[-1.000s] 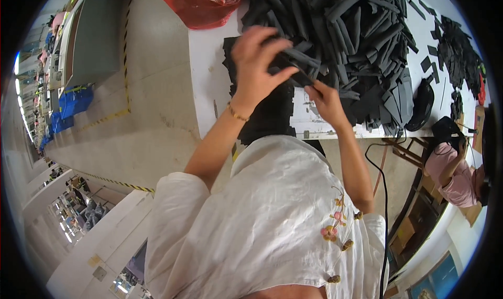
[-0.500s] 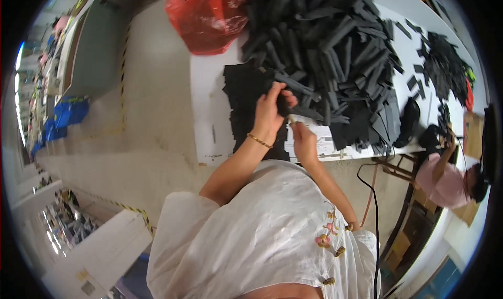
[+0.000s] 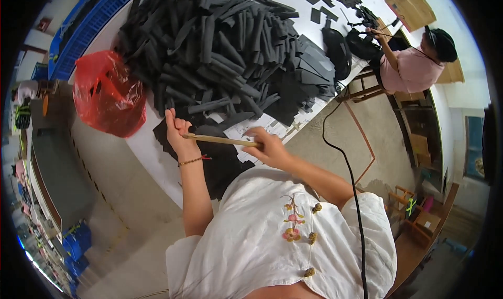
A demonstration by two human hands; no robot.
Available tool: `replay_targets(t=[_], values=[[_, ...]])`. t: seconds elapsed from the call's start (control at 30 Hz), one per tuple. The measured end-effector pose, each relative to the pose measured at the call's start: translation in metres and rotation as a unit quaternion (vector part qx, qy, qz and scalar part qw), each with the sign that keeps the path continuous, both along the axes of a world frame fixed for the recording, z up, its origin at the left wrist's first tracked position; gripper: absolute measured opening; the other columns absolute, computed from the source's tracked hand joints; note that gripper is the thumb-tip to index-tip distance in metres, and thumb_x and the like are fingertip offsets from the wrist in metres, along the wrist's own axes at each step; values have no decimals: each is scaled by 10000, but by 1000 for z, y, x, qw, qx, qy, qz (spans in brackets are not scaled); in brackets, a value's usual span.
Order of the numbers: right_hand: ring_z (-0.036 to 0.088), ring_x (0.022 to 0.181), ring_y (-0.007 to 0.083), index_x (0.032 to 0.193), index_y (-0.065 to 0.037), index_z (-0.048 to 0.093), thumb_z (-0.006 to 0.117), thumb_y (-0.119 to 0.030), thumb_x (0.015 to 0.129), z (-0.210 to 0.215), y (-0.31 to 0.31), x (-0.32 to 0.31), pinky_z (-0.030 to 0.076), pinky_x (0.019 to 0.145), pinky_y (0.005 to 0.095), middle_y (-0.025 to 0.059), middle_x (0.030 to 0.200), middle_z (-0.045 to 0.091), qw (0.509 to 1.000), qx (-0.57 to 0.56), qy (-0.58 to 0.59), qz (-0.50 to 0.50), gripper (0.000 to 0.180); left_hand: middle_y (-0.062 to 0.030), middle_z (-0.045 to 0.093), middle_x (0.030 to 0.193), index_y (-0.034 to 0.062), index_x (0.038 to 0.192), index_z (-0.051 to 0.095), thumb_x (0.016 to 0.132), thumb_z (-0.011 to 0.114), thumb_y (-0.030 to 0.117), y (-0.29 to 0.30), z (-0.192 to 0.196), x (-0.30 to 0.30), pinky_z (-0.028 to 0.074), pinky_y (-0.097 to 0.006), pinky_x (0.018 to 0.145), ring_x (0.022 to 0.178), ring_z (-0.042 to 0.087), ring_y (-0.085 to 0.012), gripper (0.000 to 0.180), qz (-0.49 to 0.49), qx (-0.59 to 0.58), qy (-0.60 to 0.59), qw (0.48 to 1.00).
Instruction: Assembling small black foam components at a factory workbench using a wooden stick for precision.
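Note:
My right hand (image 3: 270, 150) is closed round one end of a slim pale wooden stick (image 3: 222, 140), which lies level and points left. The stick's far end touches or nearly touches my left hand (image 3: 181, 137). That hand's fingers are curled; what they hold, if anything, is hidden. Beneath both hands, black fabric pieces with ragged edges (image 3: 222, 165) lie on the near edge of the white table (image 3: 152, 160). Just beyond is a large heap of dark grey and black folded strips (image 3: 220, 53).
Left of the heap sits a red plastic bag (image 3: 107, 97), with a blue crate (image 3: 94, 24) behind it. Flat dark pieces (image 3: 314, 63) lie to the right. A black cable (image 3: 343, 152) hangs beside me. A seated person in pink (image 3: 411, 71) works farther right.
My view has swung right, so table and heap appear farther left. The stick, mostly hidden before, now shows at full length. My right hand has drawn away from the left.

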State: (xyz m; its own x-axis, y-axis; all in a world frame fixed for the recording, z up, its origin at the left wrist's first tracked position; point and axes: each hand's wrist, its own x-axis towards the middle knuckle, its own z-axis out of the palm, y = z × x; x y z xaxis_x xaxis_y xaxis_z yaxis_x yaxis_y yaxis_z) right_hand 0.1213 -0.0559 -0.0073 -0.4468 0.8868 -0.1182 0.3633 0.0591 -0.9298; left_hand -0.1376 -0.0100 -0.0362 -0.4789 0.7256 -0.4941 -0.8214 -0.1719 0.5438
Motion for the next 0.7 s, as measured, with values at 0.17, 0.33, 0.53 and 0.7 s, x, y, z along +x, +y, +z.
replay_targets(t=[0.17, 0.33, 0.53, 0.7], values=[[448, 571, 91, 949, -15, 615, 712, -165, 860, 4, 32, -57, 371, 521, 268, 47, 656, 542, 985, 67, 144, -65, 200, 63, 396, 551, 71, 942, 618, 947, 608, 299, 0, 16, 33, 223, -197, 422, 437, 271, -35, 227, -16, -65, 58, 996], [433, 592, 117, 874, 12, 623, 704, -163, 860, 9, 48, -55, 374, 542, 276, 54, 670, 498, 983, 27, 161, -79, 194, 28, 557, 661, 31, 1005, 619, 943, 603, 338, -7, 30, 44, 382, -193, 545, 537, 466, -57, 314, -148, -68, 237, 958], [460, 624, 125, 881, 22, 635, 714, -137, 839, 1, 65, -49, 396, 573, 264, 45, 774, 502, 980, 79, 161, -89, 183, -37, 540, 635, 3, 899, 590, 984, 527, 299, -27, 11, 51, 463, -274, 570, 559, 522, -127, 314, -500, 46, 208, 839], [462, 595, 58, 833, -32, 645, 676, -199, 887, -8, 91, -49, 361, 517, 238, -38, 655, 463, 942, -36, 258, -209, 178, -7, 433, 542, 45, 716, 500, 987, 482, 253, -49, 1, 66, 413, -274, 501, 489, 462, -124, 342, -481, -11, 266, 835]])
